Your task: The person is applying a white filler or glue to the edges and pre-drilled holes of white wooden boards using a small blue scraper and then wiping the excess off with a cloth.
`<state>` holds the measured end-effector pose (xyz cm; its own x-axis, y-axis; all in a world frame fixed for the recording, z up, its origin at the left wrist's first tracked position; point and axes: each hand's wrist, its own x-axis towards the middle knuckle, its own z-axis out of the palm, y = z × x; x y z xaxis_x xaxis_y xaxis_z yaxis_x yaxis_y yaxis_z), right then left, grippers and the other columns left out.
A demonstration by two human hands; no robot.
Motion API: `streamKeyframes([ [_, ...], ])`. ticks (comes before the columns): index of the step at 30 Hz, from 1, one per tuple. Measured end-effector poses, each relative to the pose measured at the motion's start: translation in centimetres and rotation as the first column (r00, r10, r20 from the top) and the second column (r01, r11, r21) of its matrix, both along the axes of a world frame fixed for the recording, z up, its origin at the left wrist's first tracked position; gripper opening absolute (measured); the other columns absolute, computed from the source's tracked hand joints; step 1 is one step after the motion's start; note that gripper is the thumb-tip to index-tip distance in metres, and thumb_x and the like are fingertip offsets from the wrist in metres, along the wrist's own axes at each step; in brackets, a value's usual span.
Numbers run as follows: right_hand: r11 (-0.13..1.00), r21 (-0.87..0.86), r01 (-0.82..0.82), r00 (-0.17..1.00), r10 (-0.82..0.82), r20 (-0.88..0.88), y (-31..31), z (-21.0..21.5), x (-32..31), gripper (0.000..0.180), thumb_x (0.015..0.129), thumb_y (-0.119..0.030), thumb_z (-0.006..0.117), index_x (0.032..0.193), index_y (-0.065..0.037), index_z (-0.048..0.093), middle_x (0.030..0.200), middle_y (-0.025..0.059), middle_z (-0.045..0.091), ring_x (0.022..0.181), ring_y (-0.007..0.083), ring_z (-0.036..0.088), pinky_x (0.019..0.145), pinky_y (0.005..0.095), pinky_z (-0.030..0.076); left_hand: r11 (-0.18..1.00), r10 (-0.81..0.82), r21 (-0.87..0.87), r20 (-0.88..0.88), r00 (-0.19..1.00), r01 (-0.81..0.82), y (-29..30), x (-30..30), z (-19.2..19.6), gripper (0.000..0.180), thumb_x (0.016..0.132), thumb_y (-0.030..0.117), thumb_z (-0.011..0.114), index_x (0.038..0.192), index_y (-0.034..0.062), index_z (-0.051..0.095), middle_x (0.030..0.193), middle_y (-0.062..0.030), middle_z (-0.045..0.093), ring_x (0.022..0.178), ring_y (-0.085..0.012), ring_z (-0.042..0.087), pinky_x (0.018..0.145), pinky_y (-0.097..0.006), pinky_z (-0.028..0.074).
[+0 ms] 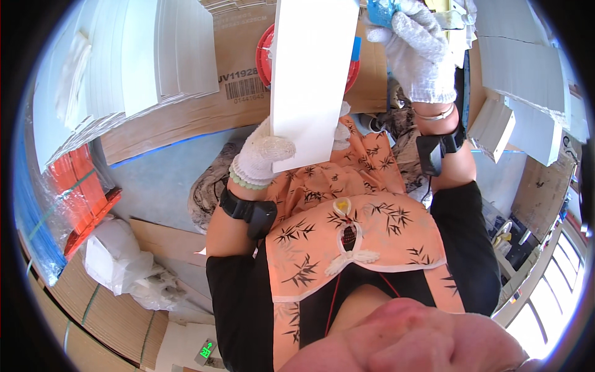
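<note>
My left hand (pixel 268 155), in a white knit glove, grips the lower edge of a long white flat sheet (pixel 313 74) that stands upright in front of me. My right hand (pixel 415 49), also gloved, is raised above and to the right of the sheet and is closed on a small blue object (pixel 379 11) at the top of the view; what that object is cannot be told. A red round reel (pixel 268 56) shows behind the sheet on a brown cardboard surface (pixel 204 111). Both wrists carry black straps.
Stacks of white flat sheets (pixel 124 56) lie on the cardboard at the upper left, more white pieces (pixel 520 74) at the upper right. Orange (pixel 83 186) and blue (pixel 34 211) wrapped bundles stand at the left. White plastic bags (pixel 124 260) and cardboard lie on the floor.
</note>
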<state>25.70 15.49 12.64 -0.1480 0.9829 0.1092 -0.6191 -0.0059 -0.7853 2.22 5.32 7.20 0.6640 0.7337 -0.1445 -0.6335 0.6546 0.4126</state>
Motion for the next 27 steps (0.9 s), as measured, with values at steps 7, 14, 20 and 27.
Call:
streamKeyframes([
  [7,0.997,-0.034,0.074,0.997,-0.074,0.022,0.5,-1.1,0.2,0.016,0.090,-0.001,0.067,0.105,-0.005,0.068,0.111,0.0111,0.070,0.094,0.0206,0.067,0.079,0.0318,0.056,0.999,-0.012,-0.031,-0.051,0.999,0.011,0.0,0.3,0.3,0.101,0.067,0.030,0.080,0.148,-0.0070,0.034,0.144,-0.0331,0.043,0.118,-0.0439,0.060,0.101,-0.062,0.048],
  [14,0.999,-0.027,0.041,0.999,-0.041,0.018,0.2,-1.2,-0.4,0.016,0.088,0.003,0.068,0.102,-0.005,0.068,0.103,0.0094,0.071,0.087,0.0185,0.067,0.081,0.0291,0.055,0.999,-0.022,-0.032,-0.076,0.997,0.019,0.2,0.6,0.4,0.101,0.065,0.032,0.080,0.147,-0.0069,0.035,0.140,-0.0306,0.047,0.118,-0.0420,0.061,0.101,-0.059,0.049],
  [20,0.988,-0.030,0.150,0.961,-0.138,0.239,-0.7,-2.2,-1.6,0.017,0.087,0.003,0.069,0.103,-0.002,0.067,0.101,0.0106,0.072,0.082,0.0194,0.069,0.075,0.0300,0.058,1.000,0.013,-0.005,-0.094,0.995,-0.013,0.1,0.5,-0.2,0.098,0.068,0.032,0.078,0.147,-0.0068,0.035,0.141,-0.0277,0.048,0.118,-0.0407,0.060,0.101,-0.059,0.049],
  [27,0.974,-0.185,-0.134,0.969,0.090,-0.230,-0.3,-0.7,1.0,0.027,0.092,-0.005,0.064,0.118,0.002,0.063,0.114,0.0126,0.068,0.102,0.0229,0.066,0.092,0.0322,0.054,1.000,-0.005,0.005,-0.075,0.997,0.005,0.5,0.4,-0.2,0.097,0.069,0.033,0.078,0.147,-0.0068,0.035,0.140,-0.0267,0.049,0.118,-0.0391,0.061,0.101,-0.057,0.050],
])
